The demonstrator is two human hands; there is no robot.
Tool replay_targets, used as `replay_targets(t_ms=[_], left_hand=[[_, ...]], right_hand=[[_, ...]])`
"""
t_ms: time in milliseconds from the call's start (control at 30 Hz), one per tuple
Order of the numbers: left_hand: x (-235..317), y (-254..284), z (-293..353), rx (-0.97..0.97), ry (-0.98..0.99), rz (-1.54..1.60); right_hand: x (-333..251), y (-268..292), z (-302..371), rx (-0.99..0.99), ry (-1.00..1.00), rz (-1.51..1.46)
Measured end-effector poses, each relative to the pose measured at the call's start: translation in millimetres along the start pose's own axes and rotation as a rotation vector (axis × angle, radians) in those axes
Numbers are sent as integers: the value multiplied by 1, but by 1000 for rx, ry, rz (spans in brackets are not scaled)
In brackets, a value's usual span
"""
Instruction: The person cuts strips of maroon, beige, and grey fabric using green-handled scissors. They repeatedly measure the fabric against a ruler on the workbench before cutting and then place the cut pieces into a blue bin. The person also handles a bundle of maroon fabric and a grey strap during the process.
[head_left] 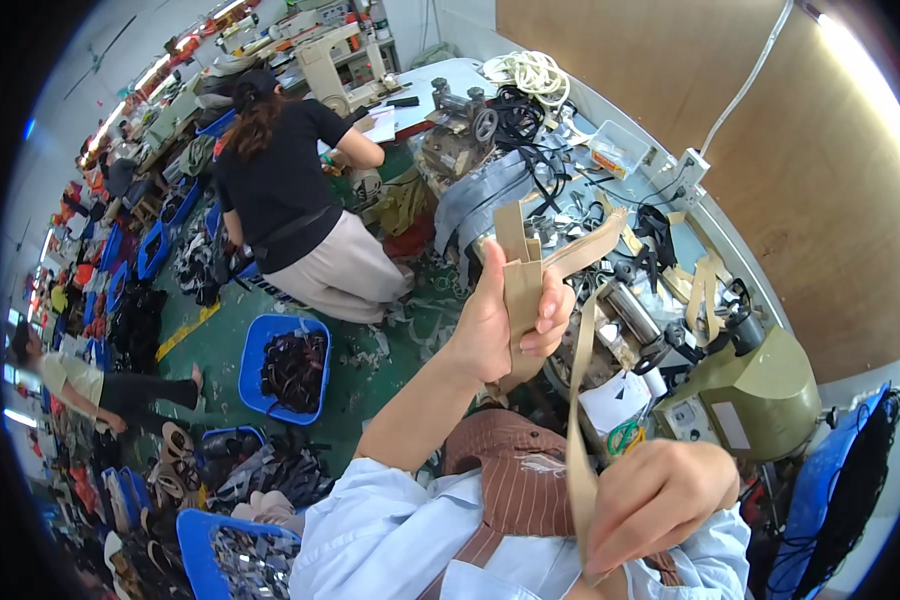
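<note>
Tan, flat, fabric-like strap bundle [525, 300], layered w/ squared upper ends, stands near-upright in L hand [500, 325], approx. ctr of view. L fingers: curled round bundle's R side, closed; thumb extended up along its L side. R hand [665, 490], lower R, before torso: fingers bent, held together, thumb and index pinching narrow tan strip [578, 420]. Strip runs long, slightly curved, betw. hands; junction w/ bundle, if any, cannot tell. Wide tan band [592, 248] slants up-R from behind L hand, over bench.

Mat'ls: pinstriped brown cloth apron [530, 490] over pale-blue shirt [370, 530]; olive-green rounded machine housing [765, 395], smooth; bright steel cylinder [633, 313]; coiled white cord [530, 78], soft.

Edges/room: wood-faced panel [770, 160] bounds bench's far R side. Bench parts crowd area R of L hand. Green floor [355, 400] w/ scraps lies betw. L forearm and blue plastic bin [245, 370] holding dark straps
</note>
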State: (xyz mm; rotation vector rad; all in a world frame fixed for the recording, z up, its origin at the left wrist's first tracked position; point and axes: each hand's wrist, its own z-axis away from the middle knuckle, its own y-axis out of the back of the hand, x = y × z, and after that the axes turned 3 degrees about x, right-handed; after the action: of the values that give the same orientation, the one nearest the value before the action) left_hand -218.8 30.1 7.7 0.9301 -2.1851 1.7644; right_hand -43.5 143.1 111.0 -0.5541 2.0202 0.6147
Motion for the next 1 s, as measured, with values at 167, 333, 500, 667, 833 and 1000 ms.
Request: replay_targets(t_ms=[167, 333, 500, 667, 833, 1000], left_hand=[[-12, -35, 34, 143, -99, -108], [-12, -55, 70, 360, -247, -227], [-11, -65, 91, 564, -518, -805], [9, -76, 118, 689, -661, -777], [43, -82, 161, 767, -625, -827], [60, -81, 189, 705, -644, -824]], right_hand=[[2, -51, 5, 11, 5, 49], [-1, -98, -12, 66, 63, 30], [-2, -128, -36, 148, 88, 26], [11, -151, -75, 181, 114, -43], [36, -130, -117, 329, 149, 268], [82, -95, -148, 841, -61, 546]])
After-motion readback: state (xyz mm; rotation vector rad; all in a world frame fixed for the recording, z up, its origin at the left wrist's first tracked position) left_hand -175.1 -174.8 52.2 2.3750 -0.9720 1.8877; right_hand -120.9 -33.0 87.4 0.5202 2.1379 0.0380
